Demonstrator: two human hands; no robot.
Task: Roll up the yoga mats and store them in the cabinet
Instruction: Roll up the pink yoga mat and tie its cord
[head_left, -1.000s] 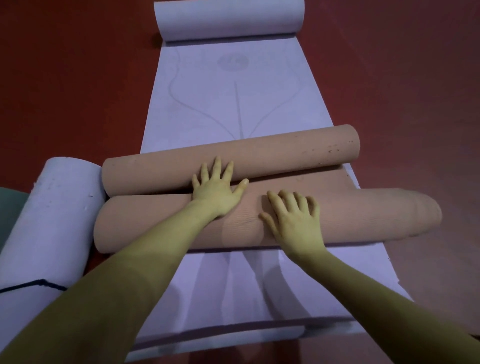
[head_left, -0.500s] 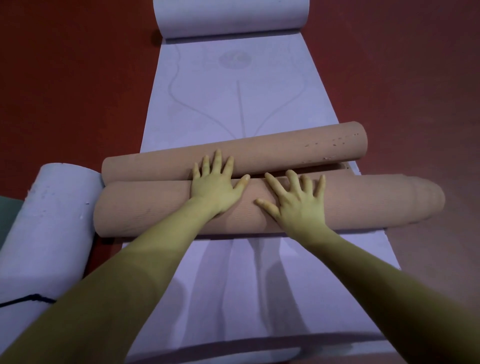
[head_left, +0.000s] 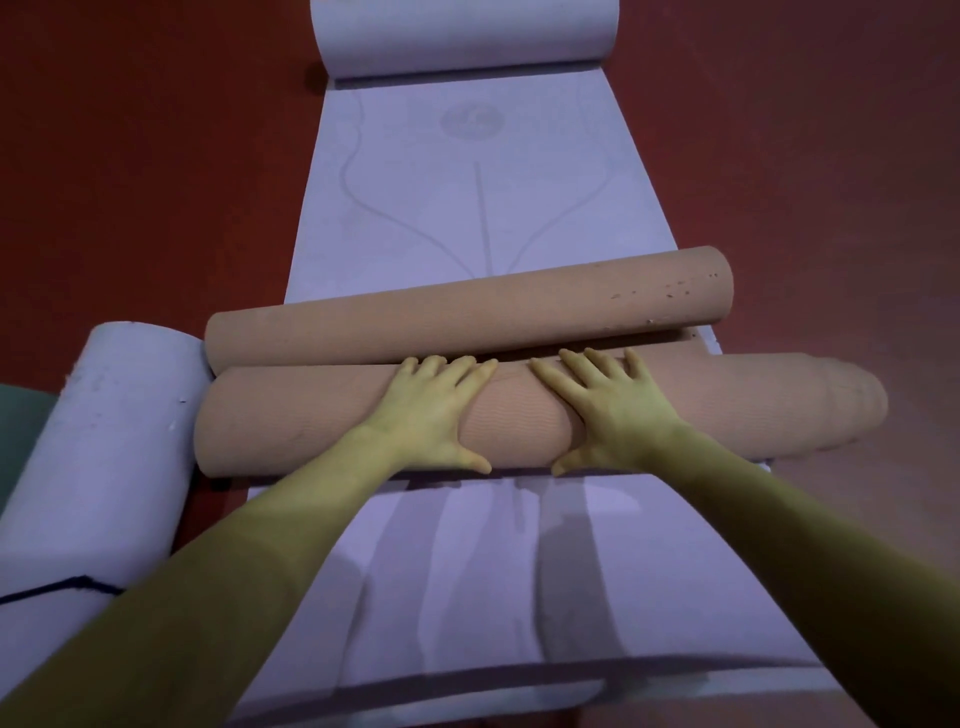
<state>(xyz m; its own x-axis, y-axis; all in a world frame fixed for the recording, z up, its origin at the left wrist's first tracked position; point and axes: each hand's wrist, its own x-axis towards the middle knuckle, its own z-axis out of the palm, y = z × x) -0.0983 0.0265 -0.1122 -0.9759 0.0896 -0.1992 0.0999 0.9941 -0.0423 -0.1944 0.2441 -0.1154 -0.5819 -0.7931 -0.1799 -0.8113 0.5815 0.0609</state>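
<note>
Dark red floor (head_left: 130, 182) all around. Far left there's a rolled lilac mat (head_left: 98, 457) with a dark cord round it, touching the near tan roll (head_left: 311, 415). That fat tan roll lies crosswise on a long flat lilac mat (head_left: 467, 218), with a thinner tan roll (head_left: 467, 312) right behind it. The left hand (head_left: 431, 410) and right hand (head_left: 608, 405) sit palm-down on top of the near roll, fingers spread flat, thumbs reaching down its near side.
</note>
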